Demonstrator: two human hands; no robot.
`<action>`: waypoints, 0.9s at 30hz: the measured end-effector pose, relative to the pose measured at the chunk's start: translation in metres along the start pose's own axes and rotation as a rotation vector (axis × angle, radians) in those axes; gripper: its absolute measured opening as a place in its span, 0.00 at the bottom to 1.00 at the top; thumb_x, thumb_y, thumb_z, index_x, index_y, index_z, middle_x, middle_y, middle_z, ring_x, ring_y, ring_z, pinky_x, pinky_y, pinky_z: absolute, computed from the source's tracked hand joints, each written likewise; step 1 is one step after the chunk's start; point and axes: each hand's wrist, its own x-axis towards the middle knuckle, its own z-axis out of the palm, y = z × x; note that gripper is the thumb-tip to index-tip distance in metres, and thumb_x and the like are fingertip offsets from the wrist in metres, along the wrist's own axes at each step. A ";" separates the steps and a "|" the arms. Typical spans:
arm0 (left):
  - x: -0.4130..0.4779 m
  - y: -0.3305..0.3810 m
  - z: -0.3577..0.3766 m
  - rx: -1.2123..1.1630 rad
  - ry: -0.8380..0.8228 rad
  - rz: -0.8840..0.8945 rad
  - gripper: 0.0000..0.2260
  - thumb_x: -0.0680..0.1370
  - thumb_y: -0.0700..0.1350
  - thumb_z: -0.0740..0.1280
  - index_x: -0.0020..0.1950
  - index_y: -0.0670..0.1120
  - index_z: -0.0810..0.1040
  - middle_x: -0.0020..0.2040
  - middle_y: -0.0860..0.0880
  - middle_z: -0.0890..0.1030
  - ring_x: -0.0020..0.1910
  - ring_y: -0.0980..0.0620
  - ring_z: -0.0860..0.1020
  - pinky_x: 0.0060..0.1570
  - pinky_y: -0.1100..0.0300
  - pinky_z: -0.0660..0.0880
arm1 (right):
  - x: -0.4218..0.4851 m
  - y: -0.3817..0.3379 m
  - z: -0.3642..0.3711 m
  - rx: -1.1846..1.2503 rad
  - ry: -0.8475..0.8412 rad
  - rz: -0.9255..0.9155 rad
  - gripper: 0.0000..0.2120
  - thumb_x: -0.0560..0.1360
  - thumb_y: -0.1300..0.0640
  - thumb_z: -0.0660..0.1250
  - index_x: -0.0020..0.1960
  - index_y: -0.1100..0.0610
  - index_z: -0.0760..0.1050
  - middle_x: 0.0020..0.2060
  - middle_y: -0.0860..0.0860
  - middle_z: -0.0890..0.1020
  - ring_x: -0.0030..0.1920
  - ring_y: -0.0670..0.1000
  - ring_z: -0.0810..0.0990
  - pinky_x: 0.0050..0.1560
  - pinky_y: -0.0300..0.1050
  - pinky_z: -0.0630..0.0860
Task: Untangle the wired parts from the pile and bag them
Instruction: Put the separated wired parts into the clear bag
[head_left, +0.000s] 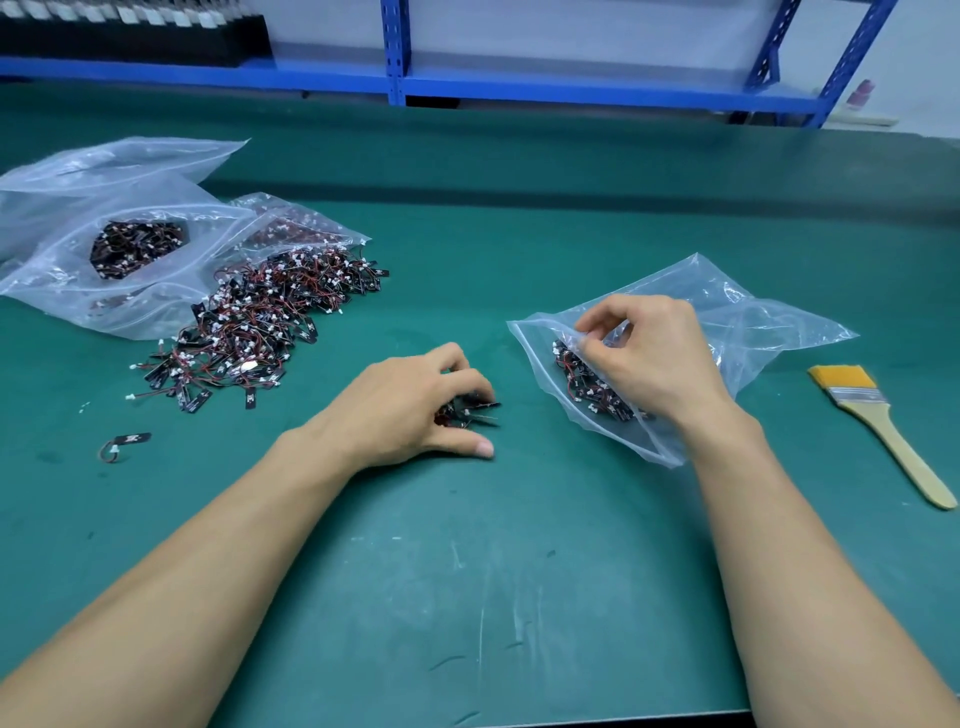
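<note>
The left hand (415, 402) is closing around a small bundle of wired parts (470, 410), fingers curled over it and pressing it against the green mat (467, 571), just left of the small bag (675, 353). The right hand (649, 353) is pinching the upper lip of that bag between thumb and fingertips, lifting it so the mouth is facing left toward the bundle. A batch of parts is already lying inside.

Risks, as judged from this position: loose wires are sticking out of the bundle and could snag on the bag lip, dragging parts back out or spilling them. If the pinch slips, the mouth is likely to collapse before the bundle enters.

Both forearms are reaching forward from the near edge, wrists low; the left palm is facing down, the right wrist is resting over the bag.

The main pile (260, 332) is lying far left of the small bag, against larger bags (130, 244). One stray part (127, 444) is lying far left of it and nearer the viewer. A brush (878, 421) is lying right of it.
</note>
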 end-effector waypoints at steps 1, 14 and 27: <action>0.001 0.000 0.001 0.003 0.033 0.012 0.23 0.72 0.73 0.59 0.58 0.60 0.75 0.53 0.59 0.72 0.44 0.55 0.76 0.42 0.55 0.74 | 0.000 0.000 -0.001 0.006 0.005 0.000 0.03 0.72 0.56 0.72 0.43 0.47 0.83 0.32 0.37 0.81 0.34 0.40 0.76 0.41 0.42 0.76; 0.031 0.041 0.005 -0.604 0.360 -0.328 0.08 0.76 0.47 0.73 0.38 0.48 0.80 0.25 0.57 0.76 0.23 0.59 0.72 0.25 0.69 0.69 | 0.001 -0.001 -0.002 0.028 0.011 -0.014 0.06 0.72 0.58 0.72 0.44 0.47 0.83 0.32 0.36 0.80 0.35 0.34 0.75 0.40 0.32 0.71; 0.104 0.119 0.016 -0.467 0.303 -0.357 0.03 0.75 0.44 0.66 0.41 0.48 0.75 0.32 0.52 0.75 0.37 0.43 0.74 0.29 0.56 0.64 | 0.005 -0.005 -0.006 0.289 0.205 0.069 0.08 0.70 0.60 0.71 0.37 0.47 0.81 0.33 0.40 0.83 0.35 0.43 0.80 0.37 0.33 0.73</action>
